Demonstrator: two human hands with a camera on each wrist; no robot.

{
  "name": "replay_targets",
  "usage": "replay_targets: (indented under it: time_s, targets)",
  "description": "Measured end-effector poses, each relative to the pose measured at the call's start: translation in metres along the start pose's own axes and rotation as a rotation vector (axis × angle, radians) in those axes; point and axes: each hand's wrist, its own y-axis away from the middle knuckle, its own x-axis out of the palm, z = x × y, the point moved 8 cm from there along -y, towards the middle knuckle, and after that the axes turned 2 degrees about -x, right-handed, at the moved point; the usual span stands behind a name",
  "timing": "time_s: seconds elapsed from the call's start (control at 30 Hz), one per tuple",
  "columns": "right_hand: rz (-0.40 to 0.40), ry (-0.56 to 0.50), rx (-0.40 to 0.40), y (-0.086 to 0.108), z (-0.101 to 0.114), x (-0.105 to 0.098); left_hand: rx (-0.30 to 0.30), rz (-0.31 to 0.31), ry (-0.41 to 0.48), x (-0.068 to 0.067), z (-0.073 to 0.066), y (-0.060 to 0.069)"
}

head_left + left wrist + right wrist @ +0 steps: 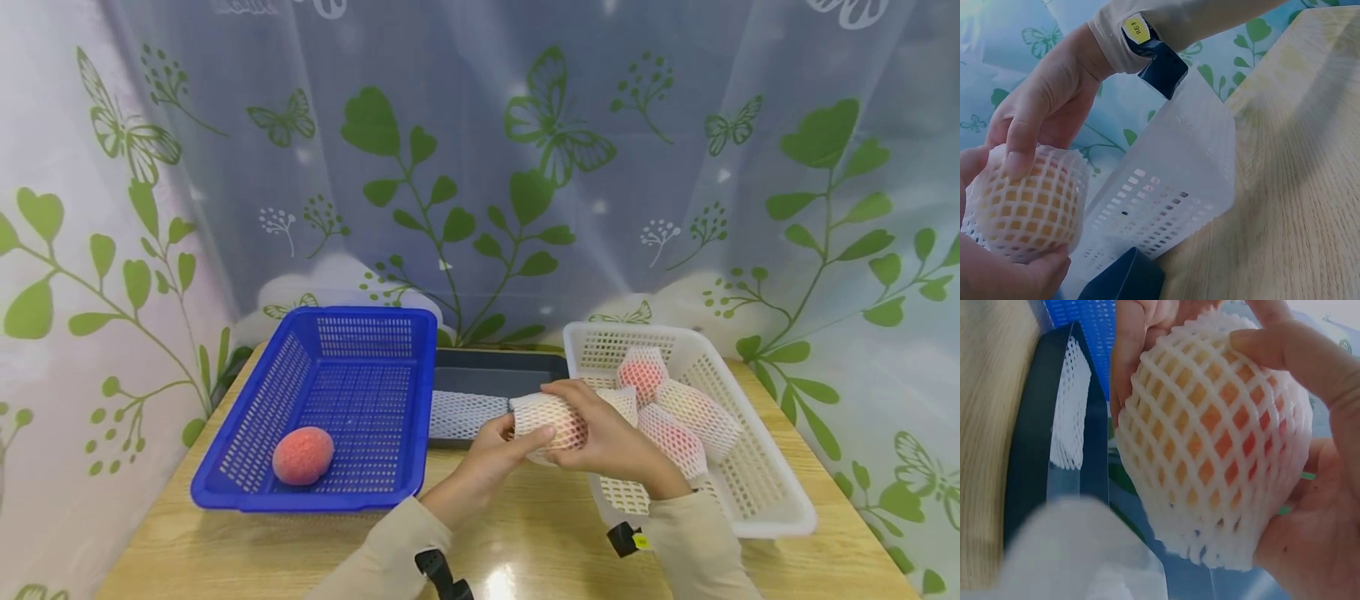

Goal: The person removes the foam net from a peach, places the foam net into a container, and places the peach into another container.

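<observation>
A yellow and red fruit in a white foam net (550, 423) is held between both hands in front of the dark tray. The left hand (483, 462) grips its left side, thumb laid over the front. My right hand (609, 433) curls round the right side. In the left wrist view the netted fruit (1029, 200) sits between the fingers of both hands. The right wrist view shows the net (1216, 431) drawn round the whole fruit, narrowing at its lower end.
A blue basket (423, 400) on the left holds one peach (303, 456). Flat foam nets (467, 414) lie in the dark tray (498, 372). The white basket (780, 500) on the right holds several netted fruits (673, 442). A patterned curtain (465, 167) hangs behind the wooden table (517, 525).
</observation>
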Motion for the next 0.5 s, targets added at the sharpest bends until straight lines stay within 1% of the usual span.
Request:
replay_targets:
  time_s: [0.13, 0.37, 0.5]
  targets:
    - [-0.017, 0.020, -0.010, -0.004, 0.002, 0.006, 0.001, -0.043, -0.018, -0.007, 0.000, 0.003]
    - [-0.053, 0.033, -0.014, -0.006, 0.002, 0.017, -0.010, -0.095, 0.005, -0.018, 0.003, 0.007]
    - [-0.059, 0.047, -0.009, -0.006, 0.001, 0.024, 0.004, -0.111, 0.016, -0.024, 0.007, 0.010]
